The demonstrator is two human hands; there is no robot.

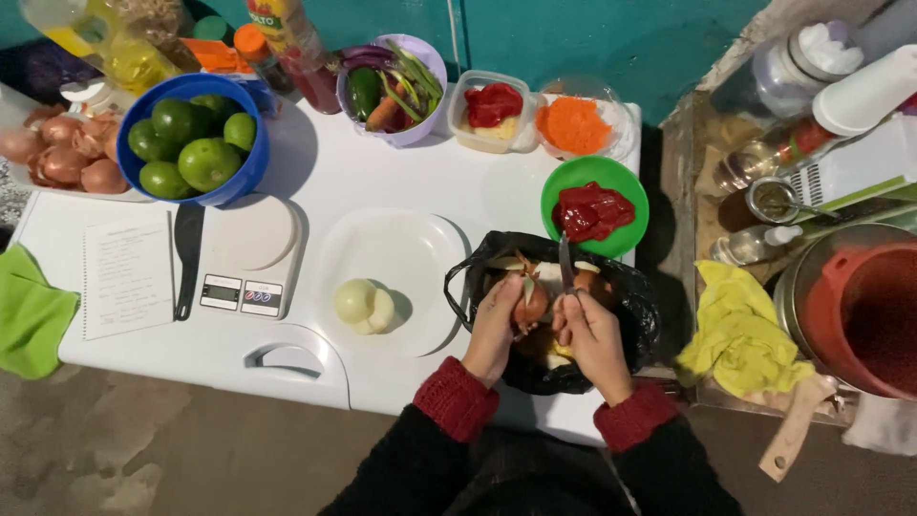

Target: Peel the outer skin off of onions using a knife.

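Both hands (540,330) grip onion (530,306); knife (565,266) blade points away.

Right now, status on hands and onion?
Left hand holds onion over black bag. Right hand holds knife, blade up. Peeled onion on white plate beside.

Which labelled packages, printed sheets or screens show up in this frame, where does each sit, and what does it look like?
Kitchen scale: left of the white plate; white, round platform, small grey screen.
Paper sheet: left of the scale; white, rectangular, lines of writing.
Sauce bottle: back edge, beside the blue bowl; red contents, red and yellow label.
Oil bottle: back left corner; clear plastic, yellow oil.
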